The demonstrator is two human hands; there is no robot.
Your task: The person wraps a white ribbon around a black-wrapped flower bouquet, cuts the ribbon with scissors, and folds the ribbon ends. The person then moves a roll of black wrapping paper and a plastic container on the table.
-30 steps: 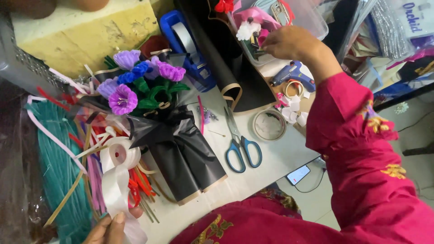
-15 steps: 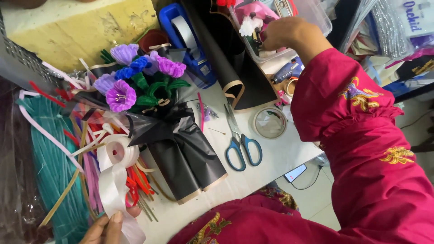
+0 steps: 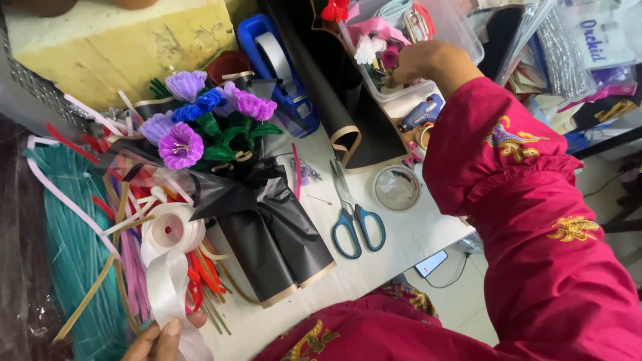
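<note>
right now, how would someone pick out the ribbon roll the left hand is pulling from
Start at the black-wrapped bouquet of purple and blue flowers in the middle of the white table. Just to its left lies the ribbon roll, its loose tail running down to the left hand. It is the only glossy white spool among the red, pink and teal stems.

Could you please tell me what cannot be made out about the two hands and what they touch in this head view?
- Right hand: fingertips hidden inside the clear box among small flowers; any grasp unclear.
- Left hand: cut off by the bottom edge; it touches the white ribbon, grip unclear.
- Bouquet: stems hidden by black wrapping.
</note>
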